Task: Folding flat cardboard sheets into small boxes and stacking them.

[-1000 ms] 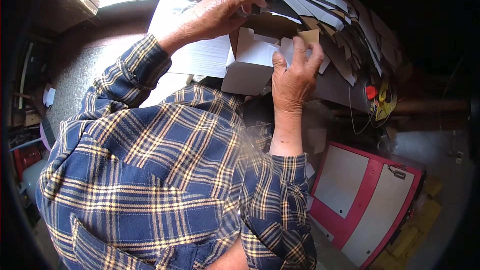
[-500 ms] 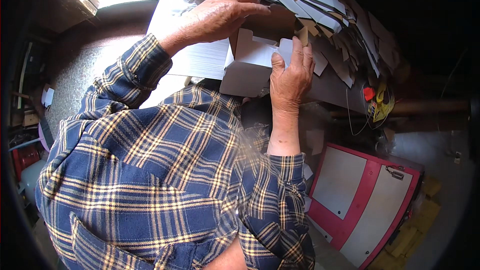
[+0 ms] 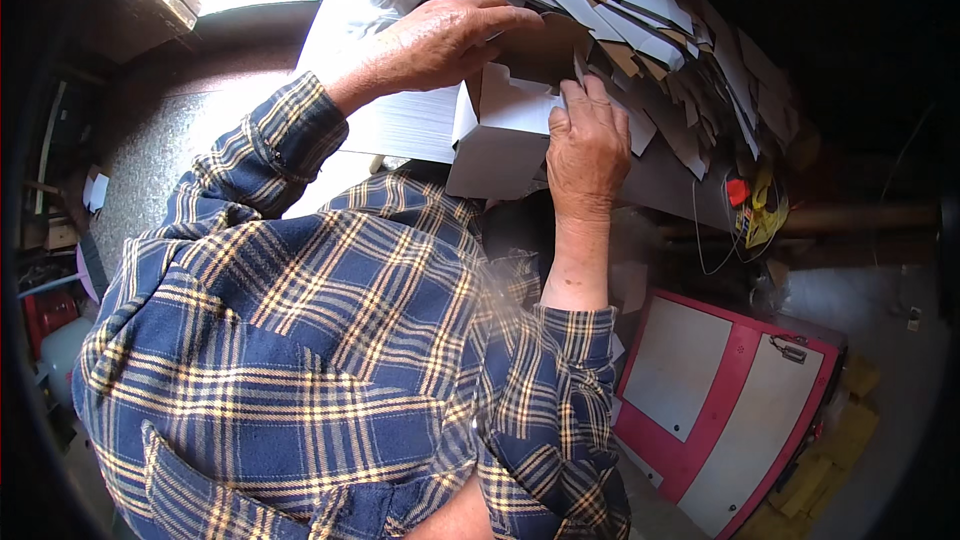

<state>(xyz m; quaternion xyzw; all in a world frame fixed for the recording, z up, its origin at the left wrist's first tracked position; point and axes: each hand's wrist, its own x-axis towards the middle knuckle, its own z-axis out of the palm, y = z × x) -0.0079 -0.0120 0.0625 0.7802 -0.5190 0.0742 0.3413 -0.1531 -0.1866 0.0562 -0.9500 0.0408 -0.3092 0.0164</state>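
Note:
A small cardboard box (image 3: pixel 515 100), white on some faces and brown inside its raised far panel, stands open-topped at the table's near edge. My left hand (image 3: pixel 440 40) reaches across its far left side, fingers stretched along the raised panel and thumb side low against the box wall, gripping it. On the box's right side, my right hand (image 3: pixel 588 145) has its fingers bent and pinched on a thin side flap (image 3: pixel 580 67). The fingertips of the right hand partly cover that flap. Whatever lies deep inside the box is hidden.
A heap of flat white and brown cardboard blanks (image 3: pixel 640 15) covers the far and right parts of the table (image 3: pixel 400 125). A red-and-grey cabinet (image 3: pixel 720 400) stands at lower right. Yellow and red packaging with a loose wire (image 3: pixel 762 205) hangs off the table's right edge.
My right fingers have gone from lying spread on the side flap to bending and pinching it, with the flap now upright. The box has shifted slightly right. My left hand stays nearly in place.

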